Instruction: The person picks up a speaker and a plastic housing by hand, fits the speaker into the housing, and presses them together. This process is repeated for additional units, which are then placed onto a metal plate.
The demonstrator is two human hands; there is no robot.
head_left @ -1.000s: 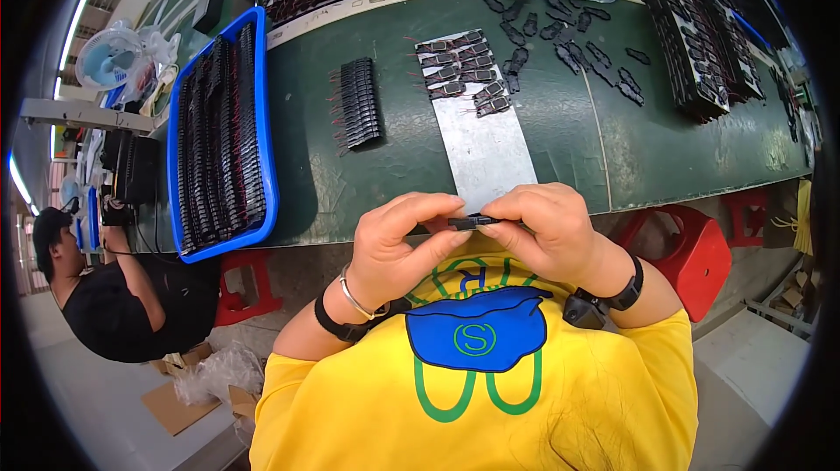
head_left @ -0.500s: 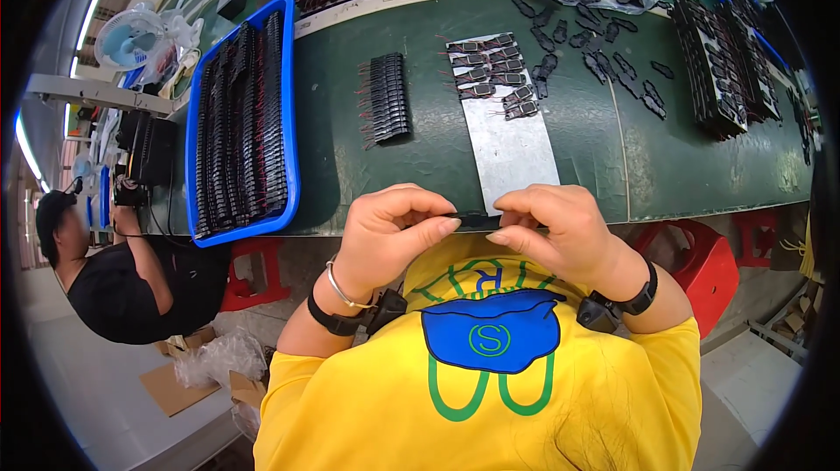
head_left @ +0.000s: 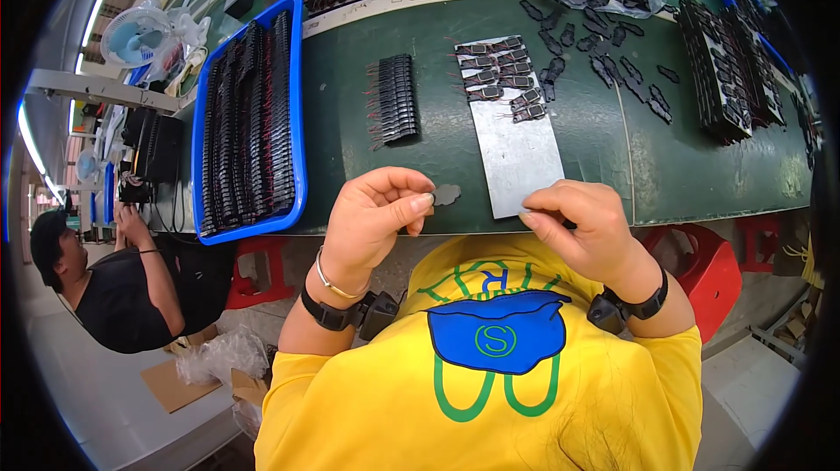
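Shifted leftward, the left hand (head_left: 372,211) pinches a dark flat piece (head_left: 447,195) near the tabletop's (head_left: 337,156) front edge, where slack fingers could drop it, while the right hand (head_left: 584,222) curls nearly closed, contents unclear to us.

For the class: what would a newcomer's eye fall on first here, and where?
Probably the bright yellow shirt, filling the lower middle, then the blue tray at left, packed with black parts. Near centre, the left hand pinches a flat grey piece, left of the pale metal plate.
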